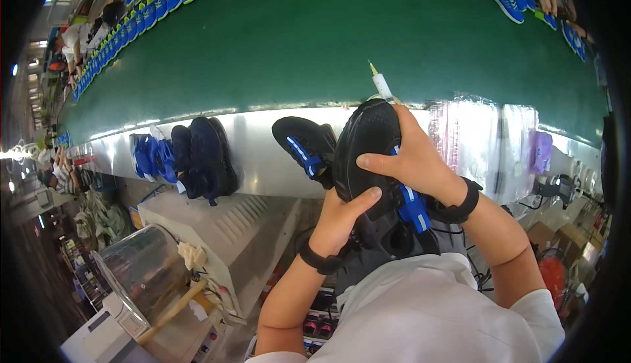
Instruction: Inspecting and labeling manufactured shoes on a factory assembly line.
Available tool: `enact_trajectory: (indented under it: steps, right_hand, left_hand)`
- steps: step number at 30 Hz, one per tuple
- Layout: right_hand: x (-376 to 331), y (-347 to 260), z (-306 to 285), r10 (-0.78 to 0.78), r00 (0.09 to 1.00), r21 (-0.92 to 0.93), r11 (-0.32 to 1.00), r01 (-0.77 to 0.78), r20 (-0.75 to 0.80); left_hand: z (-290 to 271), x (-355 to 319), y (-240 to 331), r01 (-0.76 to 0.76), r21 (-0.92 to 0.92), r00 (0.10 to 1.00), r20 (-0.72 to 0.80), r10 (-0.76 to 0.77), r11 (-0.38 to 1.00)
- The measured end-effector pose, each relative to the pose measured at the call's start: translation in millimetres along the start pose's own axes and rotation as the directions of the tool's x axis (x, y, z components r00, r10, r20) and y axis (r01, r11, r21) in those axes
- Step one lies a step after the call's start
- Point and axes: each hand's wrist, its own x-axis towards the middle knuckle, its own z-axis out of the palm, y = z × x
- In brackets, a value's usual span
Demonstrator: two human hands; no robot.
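Between my two hands is a black shoe (pixel 367 143) with a blue and grey strip on its right side, its toe pointing away from me. My right hand (pixel 424 159) is closed round its right side, thumb lying across the shoe. Lower on the left side, my left hand (pixel 340 222) grips it with the thumb on top. A white syringe (pixel 381 87) with a yellowish tip sticks out past the toe beside my right fingers; whether they hold it is hidden. Left of the held shoe, a second black shoe (pixel 297 141) with a blue strip rests on the metal ledge.
Dark shoes (pixel 209 156) and blue shoes (pixel 152 156) stand on the metal ledge (pixel 253 176) at left. Clear plastic bags (pixel 476 143) lie at right. Beyond runs a green conveyor (pixel 296 47) with rows of blue shoes (pixel 151 11). A grey machine (pixel 217 225) stands lower left.
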Motion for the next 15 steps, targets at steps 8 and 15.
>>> enact_trajectory:
  steps: [8, 15]
  right_hand:
    - [5, -7, -10, 0.020, 0.992, 0.406, 0.911, -0.070, 0.127]
    - [6, -3, -10, 0.101, 0.991, 0.291, 0.949, -0.121, 0.084]
  left_hand:
    - [0, -10, 6, -0.012, 0.095, 0.999, 0.039, 0.008, 0.995]
    - [0, -9, 2, 0.018, 0.078, 0.998, 0.051, -0.022, 0.997]
